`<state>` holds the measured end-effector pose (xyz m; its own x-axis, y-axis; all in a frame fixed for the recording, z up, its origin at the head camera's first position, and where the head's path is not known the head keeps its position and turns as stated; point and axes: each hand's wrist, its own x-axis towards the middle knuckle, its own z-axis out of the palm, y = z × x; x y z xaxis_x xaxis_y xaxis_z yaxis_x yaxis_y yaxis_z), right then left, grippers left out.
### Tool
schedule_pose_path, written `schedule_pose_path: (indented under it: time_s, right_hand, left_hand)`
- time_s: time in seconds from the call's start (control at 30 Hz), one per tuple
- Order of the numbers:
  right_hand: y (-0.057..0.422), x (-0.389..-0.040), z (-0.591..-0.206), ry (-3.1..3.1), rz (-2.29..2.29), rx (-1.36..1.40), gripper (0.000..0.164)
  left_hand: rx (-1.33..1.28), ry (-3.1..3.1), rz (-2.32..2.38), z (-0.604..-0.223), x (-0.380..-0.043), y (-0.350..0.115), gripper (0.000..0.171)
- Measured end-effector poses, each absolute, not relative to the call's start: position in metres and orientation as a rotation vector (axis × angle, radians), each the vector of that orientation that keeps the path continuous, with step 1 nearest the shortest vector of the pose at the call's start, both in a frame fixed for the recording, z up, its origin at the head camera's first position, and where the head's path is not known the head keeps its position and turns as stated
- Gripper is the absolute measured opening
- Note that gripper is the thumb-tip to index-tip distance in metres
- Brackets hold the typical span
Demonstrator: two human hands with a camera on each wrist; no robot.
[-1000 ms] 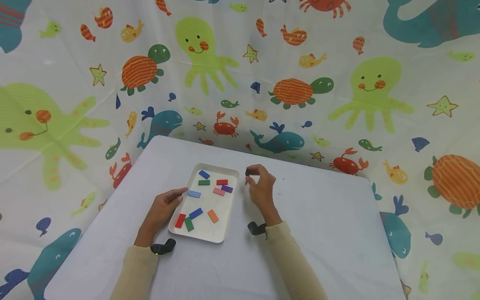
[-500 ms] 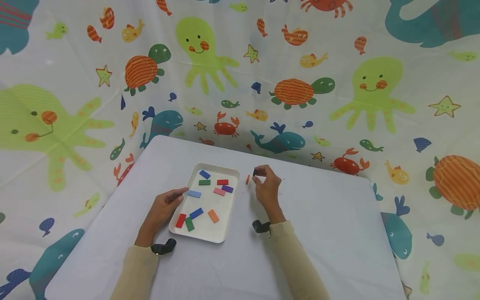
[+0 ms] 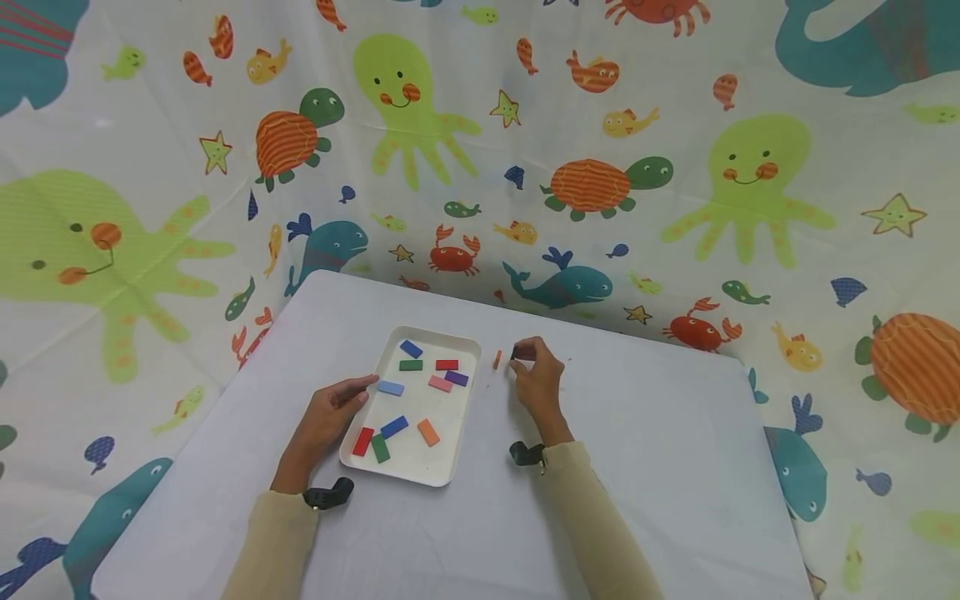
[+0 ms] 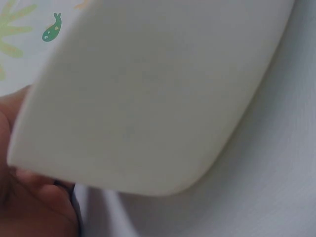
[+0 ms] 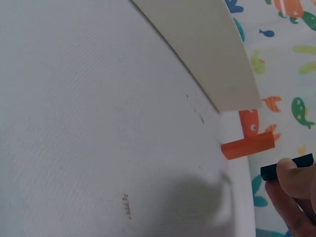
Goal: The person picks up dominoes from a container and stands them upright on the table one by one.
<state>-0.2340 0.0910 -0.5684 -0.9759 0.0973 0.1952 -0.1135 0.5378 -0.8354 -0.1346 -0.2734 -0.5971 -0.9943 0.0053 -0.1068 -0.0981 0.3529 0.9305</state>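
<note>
While the right hand point(image 3: 538, 381) pinches a dark block point(image 3: 513, 353) near the standing orange block point(image 3: 497, 360) (head view), the left hand point(image 3: 332, 414), fingers extended, touches the white tray point(image 3: 417, 463). Left wrist: tray edge at hand. Right wrist: blocks apart.

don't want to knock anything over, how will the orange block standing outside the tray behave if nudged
The orange block would probably tip over easily, since it stands on a narrow end. It looks stiff, given its straight edges, and is probably light, being much smaller than the right hand.
</note>
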Motion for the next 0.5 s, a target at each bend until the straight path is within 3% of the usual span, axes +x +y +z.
schedule_pose_path:
  time_s: [0.5]
  right_hand:
    - [0.092, -0.24, -0.581, -2.63, 1.41, -0.005, 0.03]
  left_hand:
    - [-0.106, 2.514, 1.716, -0.597, -0.135, -0.274, 0.045]
